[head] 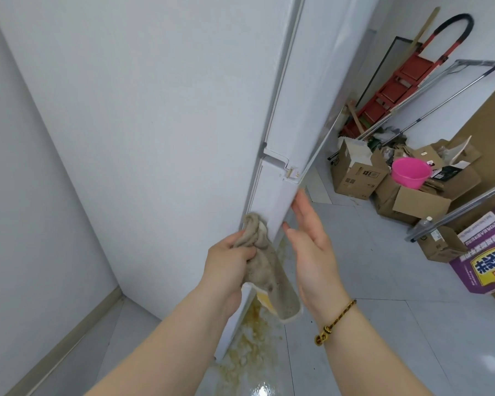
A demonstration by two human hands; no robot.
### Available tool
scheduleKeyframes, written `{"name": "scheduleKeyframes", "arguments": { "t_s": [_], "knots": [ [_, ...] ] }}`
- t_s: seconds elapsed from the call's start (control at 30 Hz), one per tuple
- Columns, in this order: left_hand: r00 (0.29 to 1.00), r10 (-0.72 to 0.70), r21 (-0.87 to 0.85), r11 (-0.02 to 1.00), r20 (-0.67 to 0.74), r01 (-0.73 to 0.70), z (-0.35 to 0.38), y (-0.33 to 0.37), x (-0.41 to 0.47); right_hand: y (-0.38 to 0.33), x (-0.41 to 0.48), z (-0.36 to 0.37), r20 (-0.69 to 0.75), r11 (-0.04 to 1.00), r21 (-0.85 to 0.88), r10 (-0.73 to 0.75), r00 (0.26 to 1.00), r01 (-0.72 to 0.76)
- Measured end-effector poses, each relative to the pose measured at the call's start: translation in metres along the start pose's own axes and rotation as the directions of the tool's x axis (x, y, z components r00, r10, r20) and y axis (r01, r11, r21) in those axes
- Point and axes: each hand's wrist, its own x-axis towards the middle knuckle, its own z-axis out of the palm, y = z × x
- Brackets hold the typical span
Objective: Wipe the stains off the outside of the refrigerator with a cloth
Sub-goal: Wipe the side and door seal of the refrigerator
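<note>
your left hand (pixel 229 260) has its fingers clamped on the crumpled grey cloth (pixel 262 261), pressed to the smooth white refrigerator (pixel 160 110) edge; at 3 o'clock, your right hand (pixel 312 247) has its fingers straight and together.

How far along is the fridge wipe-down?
Looks done: the refrigerator side panel shows no stains. In hand: the left hand grips the cloth at the lower door edge; right hand open beside it. Left: door fronts hidden, cannot tell; brownish spill on the floor.
</note>
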Motion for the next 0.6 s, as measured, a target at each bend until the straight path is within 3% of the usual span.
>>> {"name": "scheduleKeyframes", "arguments": {
  "t_s": [0.17, 0.33, 0.43, 0.5, 0.53, 0.6],
  "knots": [
    [0.997, 0.059, 0.079, 0.995, -0.041, -0.055, 0.003, -0.008, -0.008, -0.003, 0.000, -0.004, 0.014, 0.999, 0.036, 0.006, 1.000, -0.007],
    [0.998, 0.045, 0.003, 0.999, -0.036, -0.045, 0.008, 0.001, -0.015, -0.004, -0.001, -0.004, 0.030, 0.999, 0.031, -0.005, 1.000, 0.004],
    [0.968, 0.252, 0.074, 0.965, -0.008, -0.251, 0.016, 0.016, -0.021, -0.004, 0.000, -0.004, 0.035, 0.999, 0.054, -0.002, 0.999, 0.001],
    [0.866, 0.499, 0.222, 0.845, -0.006, -0.486, 0.019, 0.026, -0.023, -0.006, 0.000, -0.007, 0.039, 0.999, 0.042, 0.005, 0.999, -0.007],
    [0.773, 0.634, 0.317, 0.728, 0.028, -0.608, 0.019, 0.031, -0.020, -0.007, 0.001, -0.008, 0.044, 1.000, 0.025, 0.004, 0.999, -0.005],
    [0.524, 0.835, 0.532, 0.372, 0.167, -0.761, 0.014, 0.033, -0.008, -0.008, 0.000, -0.009, 0.061, 1.000, -0.006, 0.001, 0.998, 0.000]
  ]
}}
